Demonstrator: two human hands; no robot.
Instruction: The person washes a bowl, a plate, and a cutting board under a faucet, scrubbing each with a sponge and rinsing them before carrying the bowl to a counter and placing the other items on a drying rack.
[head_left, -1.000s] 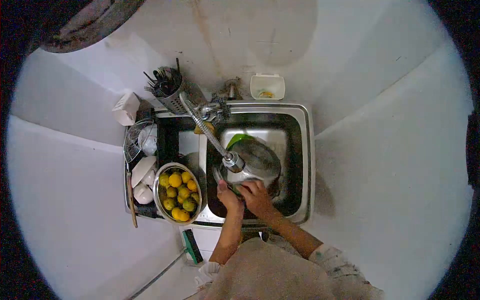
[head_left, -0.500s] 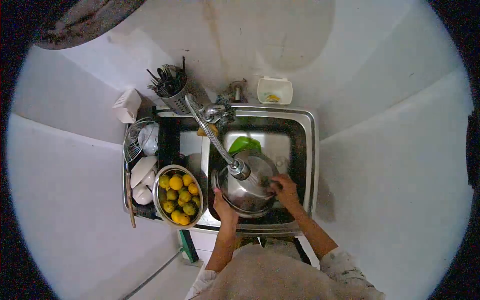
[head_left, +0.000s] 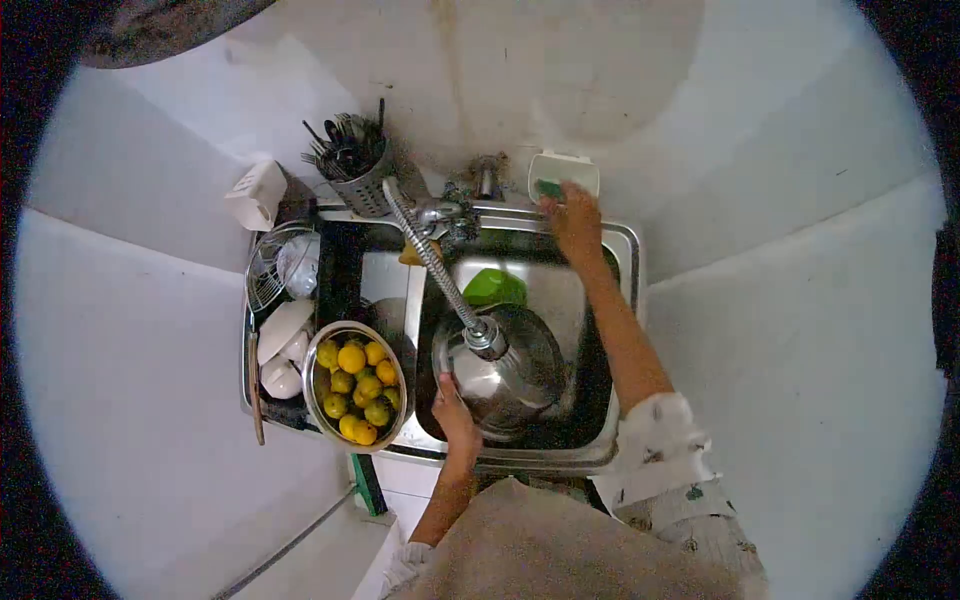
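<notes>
My left hand (head_left: 457,420) is closed on the near left rim of a round steel bowl (head_left: 530,390), which sits tilted in the right sink basin. My right hand (head_left: 577,230) reaches to the far edge of the sink, its fingers pinching a green scouring sponge (head_left: 548,188) at the white soap dish (head_left: 578,175). The tap's spray head (head_left: 486,338) hangs over the bowl on a flexible metal hose. Behind the bowl lies a bright green item (head_left: 495,287), partly hidden by it.
An oval colander (head_left: 312,385) of yellow-green citrus fruit straddles the left basin. White bowls (head_left: 280,378) and a wire strainer (head_left: 266,275) lie further left. A perforated cutlery holder (head_left: 362,190) stands behind the sink, with a white container (head_left: 258,195) to its left.
My right hand has left the bowl and moved up and away to the soap dish, with the green sponge in its fingers. The left hand still grips the bowl's rim.
</notes>
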